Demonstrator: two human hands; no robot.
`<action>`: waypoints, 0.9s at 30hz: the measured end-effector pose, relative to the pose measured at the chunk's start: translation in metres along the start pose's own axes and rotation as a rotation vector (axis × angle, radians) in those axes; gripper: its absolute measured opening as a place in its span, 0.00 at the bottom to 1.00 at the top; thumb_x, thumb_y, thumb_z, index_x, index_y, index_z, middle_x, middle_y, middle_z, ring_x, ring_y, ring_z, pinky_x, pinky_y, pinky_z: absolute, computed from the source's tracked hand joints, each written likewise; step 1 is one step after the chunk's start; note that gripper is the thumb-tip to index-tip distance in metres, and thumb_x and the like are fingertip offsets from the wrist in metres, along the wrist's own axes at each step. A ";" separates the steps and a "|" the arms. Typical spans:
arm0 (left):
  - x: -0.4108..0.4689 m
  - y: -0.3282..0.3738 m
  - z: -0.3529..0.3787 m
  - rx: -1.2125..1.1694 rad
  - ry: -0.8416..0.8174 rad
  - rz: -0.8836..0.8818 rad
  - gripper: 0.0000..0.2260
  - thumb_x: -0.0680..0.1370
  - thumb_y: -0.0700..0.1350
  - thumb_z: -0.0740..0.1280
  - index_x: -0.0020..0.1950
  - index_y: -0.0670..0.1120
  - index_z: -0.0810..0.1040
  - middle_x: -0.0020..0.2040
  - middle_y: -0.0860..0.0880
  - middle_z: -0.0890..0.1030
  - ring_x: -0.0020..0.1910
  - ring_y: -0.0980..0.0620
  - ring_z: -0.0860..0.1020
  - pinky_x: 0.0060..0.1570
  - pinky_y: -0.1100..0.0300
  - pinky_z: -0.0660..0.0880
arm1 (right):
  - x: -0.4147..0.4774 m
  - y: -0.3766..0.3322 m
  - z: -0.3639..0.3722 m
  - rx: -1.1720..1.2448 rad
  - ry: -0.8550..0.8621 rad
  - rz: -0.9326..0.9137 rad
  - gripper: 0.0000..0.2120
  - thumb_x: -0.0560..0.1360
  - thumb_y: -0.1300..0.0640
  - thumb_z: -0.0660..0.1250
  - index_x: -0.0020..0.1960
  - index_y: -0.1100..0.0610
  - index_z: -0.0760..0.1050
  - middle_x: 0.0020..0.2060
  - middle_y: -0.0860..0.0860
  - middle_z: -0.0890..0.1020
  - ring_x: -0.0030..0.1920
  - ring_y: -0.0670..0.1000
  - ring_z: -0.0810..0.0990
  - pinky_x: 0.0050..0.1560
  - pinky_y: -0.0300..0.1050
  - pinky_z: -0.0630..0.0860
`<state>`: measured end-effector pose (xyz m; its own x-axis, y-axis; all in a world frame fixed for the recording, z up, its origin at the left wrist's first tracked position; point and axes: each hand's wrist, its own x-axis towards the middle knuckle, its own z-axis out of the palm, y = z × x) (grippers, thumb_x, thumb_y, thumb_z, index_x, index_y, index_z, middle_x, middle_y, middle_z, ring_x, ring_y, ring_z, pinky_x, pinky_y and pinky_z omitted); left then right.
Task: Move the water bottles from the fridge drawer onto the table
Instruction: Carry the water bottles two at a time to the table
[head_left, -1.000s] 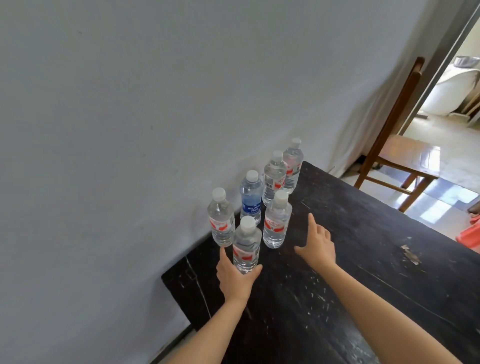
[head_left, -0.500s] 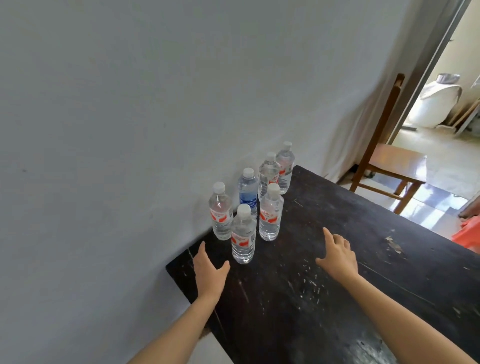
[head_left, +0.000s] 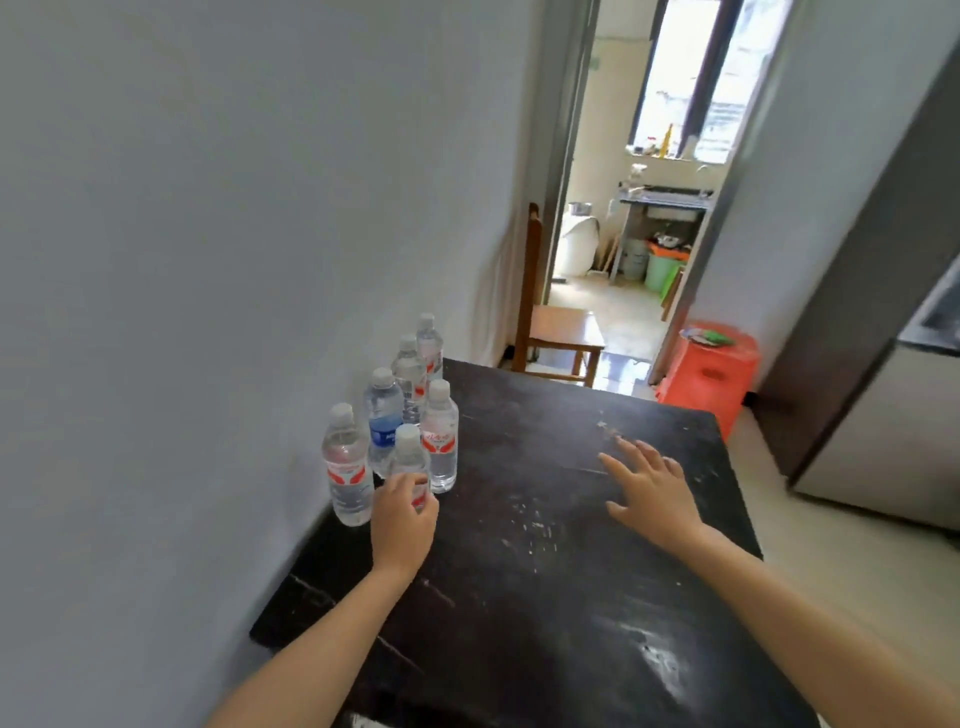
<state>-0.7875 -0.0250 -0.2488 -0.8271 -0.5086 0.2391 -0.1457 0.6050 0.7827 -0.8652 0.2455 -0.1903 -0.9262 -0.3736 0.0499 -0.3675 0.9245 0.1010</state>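
Several clear water bottles stand upright in a cluster on the dark table (head_left: 545, 597), close to the wall at its left edge. One has a blue label (head_left: 383, 415); the others carry red-and-white labels. My left hand (head_left: 404, 519) is at the nearest bottle (head_left: 408, 452), thumb and fingers curled round its lower part, which it hides. My right hand (head_left: 652, 491) is spread flat with straight fingers low over the middle of the table and holds nothing. No fridge drawer is visible.
A grey wall runs along the table's left side. Past the far edge stand a wooden chair (head_left: 556, 332) and a red plastic stool (head_left: 711, 371). A grey appliance (head_left: 883, 415) stands at the right. A doorway behind opens onto a bright room.
The view has swung right and up, revealing the doorway, stool and appliance. My left hand, drawn back from the nearest bottle half a second ago, is at it again. My right hand moved right.
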 end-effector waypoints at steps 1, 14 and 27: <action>-0.001 0.003 -0.007 0.007 -0.057 0.098 0.11 0.75 0.40 0.66 0.57 0.40 0.76 0.57 0.42 0.77 0.57 0.45 0.74 0.57 0.53 0.72 | -0.018 -0.005 -0.005 -0.018 0.019 0.037 0.30 0.76 0.44 0.61 0.74 0.47 0.54 0.76 0.50 0.53 0.76 0.54 0.48 0.73 0.55 0.49; -0.089 0.067 -0.055 0.326 -0.578 0.803 0.26 0.78 0.60 0.50 0.74 0.52 0.58 0.77 0.50 0.51 0.76 0.49 0.45 0.73 0.52 0.50 | -0.262 -0.046 -0.056 -0.245 0.025 0.474 0.27 0.66 0.37 0.51 0.53 0.49 0.81 0.49 0.52 0.84 0.50 0.56 0.83 0.44 0.60 0.78; -0.262 0.169 -0.079 0.025 -0.617 1.024 0.31 0.72 0.60 0.52 0.70 0.46 0.67 0.74 0.46 0.63 0.75 0.45 0.54 0.71 0.48 0.55 | -0.532 -0.025 -0.092 -0.265 -0.021 0.839 0.26 0.67 0.38 0.52 0.51 0.49 0.81 0.50 0.52 0.83 0.51 0.56 0.83 0.44 0.58 0.79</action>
<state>-0.5528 0.1620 -0.1343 -0.6851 0.5928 0.4234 0.7282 0.5729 0.3761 -0.3552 0.4145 -0.1280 -0.8842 0.4254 0.1931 0.4645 0.8446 0.2662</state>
